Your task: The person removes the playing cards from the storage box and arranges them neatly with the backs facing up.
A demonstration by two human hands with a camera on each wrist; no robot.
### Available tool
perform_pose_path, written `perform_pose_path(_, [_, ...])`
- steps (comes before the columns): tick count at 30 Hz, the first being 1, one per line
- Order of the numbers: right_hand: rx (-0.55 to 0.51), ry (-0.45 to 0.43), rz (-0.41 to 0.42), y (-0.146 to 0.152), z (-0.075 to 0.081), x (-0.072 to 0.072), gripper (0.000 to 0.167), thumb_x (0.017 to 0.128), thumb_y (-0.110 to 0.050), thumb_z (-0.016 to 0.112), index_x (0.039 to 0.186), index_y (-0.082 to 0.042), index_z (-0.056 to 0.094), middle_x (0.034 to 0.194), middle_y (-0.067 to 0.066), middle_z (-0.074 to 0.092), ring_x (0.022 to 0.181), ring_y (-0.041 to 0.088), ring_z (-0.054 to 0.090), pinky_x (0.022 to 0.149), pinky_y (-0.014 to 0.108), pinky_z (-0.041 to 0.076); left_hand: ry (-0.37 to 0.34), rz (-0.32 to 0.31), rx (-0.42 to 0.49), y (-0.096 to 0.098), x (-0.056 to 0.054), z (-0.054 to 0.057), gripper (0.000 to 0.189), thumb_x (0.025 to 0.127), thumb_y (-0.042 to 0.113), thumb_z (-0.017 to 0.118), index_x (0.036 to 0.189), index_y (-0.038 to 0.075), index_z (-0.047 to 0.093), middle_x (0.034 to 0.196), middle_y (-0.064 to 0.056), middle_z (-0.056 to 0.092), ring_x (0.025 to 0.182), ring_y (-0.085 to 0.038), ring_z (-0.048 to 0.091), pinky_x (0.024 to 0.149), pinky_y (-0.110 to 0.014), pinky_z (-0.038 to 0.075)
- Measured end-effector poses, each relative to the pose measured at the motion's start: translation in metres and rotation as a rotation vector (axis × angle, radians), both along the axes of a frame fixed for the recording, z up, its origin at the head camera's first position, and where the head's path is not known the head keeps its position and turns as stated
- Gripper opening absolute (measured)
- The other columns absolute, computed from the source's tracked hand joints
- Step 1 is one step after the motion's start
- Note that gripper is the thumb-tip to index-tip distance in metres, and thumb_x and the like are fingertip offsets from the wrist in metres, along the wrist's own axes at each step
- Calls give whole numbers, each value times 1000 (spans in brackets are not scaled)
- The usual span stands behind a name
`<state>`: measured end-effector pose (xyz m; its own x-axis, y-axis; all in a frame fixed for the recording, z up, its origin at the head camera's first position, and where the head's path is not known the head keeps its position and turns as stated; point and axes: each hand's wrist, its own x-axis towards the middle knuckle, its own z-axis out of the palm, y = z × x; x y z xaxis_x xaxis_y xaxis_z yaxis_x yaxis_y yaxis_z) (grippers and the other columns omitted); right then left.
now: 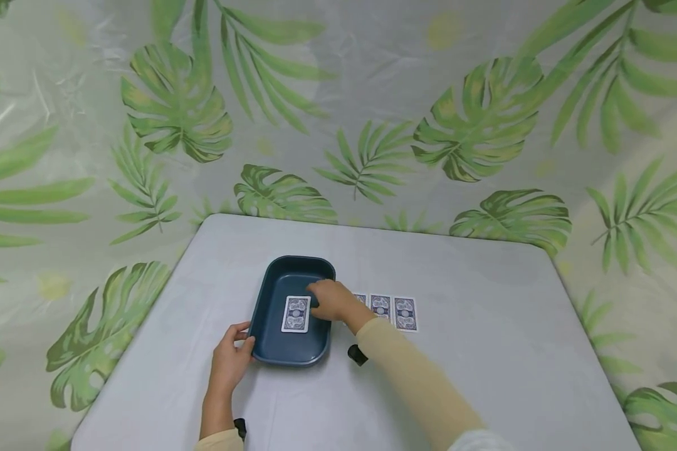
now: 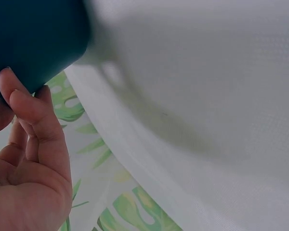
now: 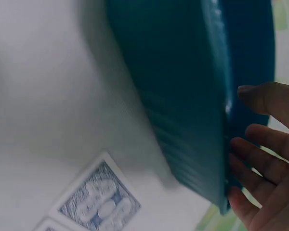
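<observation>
A dark blue-green rectangular tray (image 1: 293, 354) is at the left half of the table. Inside it lies a playing card (image 1: 296, 314), its blue patterned back up. My left hand (image 1: 230, 358) pinches the tray's left side near the front corner, thumb and fingers on its wall. Over the tray's right rim reaches my right hand (image 1: 334, 301), fingers loosely bent and spread beside the card. The right wrist view shows nothing between those fingers. Right of the tray, playing cards (image 1: 405, 314) lie back up in a row, partly hidden by the right hand and wrist.
A white cloth-covered table (image 1: 485, 351) carries everything. Behind and around it hangs or lies a leaf-patterned sheet (image 1: 361, 156). Black wrist devices (image 1: 358, 355) sit at both wrists.
</observation>
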<state>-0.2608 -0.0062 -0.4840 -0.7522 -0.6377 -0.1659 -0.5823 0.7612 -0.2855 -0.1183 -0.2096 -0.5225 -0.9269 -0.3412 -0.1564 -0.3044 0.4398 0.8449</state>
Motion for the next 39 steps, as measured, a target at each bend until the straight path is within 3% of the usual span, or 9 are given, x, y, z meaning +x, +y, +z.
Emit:
perform_pose_path(6, [76,60,29,-14,-15,6,54,86,-31,74,132,-7,58,131,9,59,123,26,52,103,41,40,-1,1,-2,0,1,-2,37,98,6,54,135,1,50,117,-25,58,71,-24,65,62,-32,46])
perform_pose_path(12, [130,63,12,-21,-30,8,65,83,-36,76,136,-7,54,136,9,55,126,26,50,105,40,38,14,-5,18,2,-1,-6,36,98,6,55,134,1,51,117,-24,58,69,-22,64,63,-32,48])
perform_pose_path(24, [184,78,5,-30,-37,6,101,70,-49,85,149,-11,37,143,7,50,130,26,46,104,44,37,36,-18,-13,0,-6,-2,36,97,5,56,133,0,52,115,-24,59,69,-21,65,60,-30,47])
perform_pose_path(29, [188,79,10,-35,-45,6,102,71,-48,84,151,-11,33,143,7,50,130,25,46,106,46,35,30,5,-18,-1,-2,-4,36,97,5,56,132,0,52,114,-24,60,68,-19,64,61,-29,48])
perform_pose_path(39, [115,41,-3,-33,-41,5,100,71,-42,86,150,-11,34,144,9,48,132,28,45,107,48,33,32,3,-7,-2,-1,-6,36,97,4,55,133,0,51,114,-24,59,66,-17,62,61,-31,49])
